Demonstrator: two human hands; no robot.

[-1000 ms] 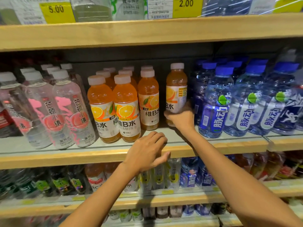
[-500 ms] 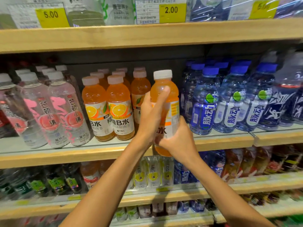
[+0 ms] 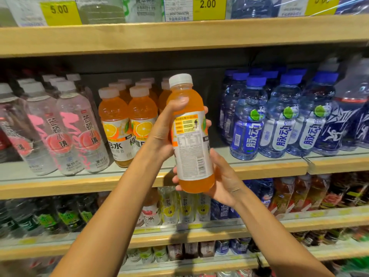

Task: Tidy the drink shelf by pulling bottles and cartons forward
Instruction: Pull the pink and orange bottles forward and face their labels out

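Note:
An orange vitamin drink bottle (image 3: 191, 136) with a white cap is held in the air in front of the middle shelf (image 3: 269, 166), its back label facing me. My left hand (image 3: 163, 132) grips its upper half, thumb across the shoulder. My right hand (image 3: 221, 180) cups its base from below and behind. Behind them stand more orange bottles (image 3: 127, 124) in rows on the shelf, with an open gap to their right where the shelf floor shows.
Clear pink-labelled bottles (image 3: 65, 128) stand left of the orange ones, blue-capped water bottles (image 3: 279, 116) to the right. A wooden shelf (image 3: 179, 35) with yellow price tags hangs above. Lower shelves (image 3: 199, 234) carry several small bottles.
The right hand drew the orange bottle off the shelf; the left hand came up and took its upper half. The bottle now hangs nearer to me and its label has turned.

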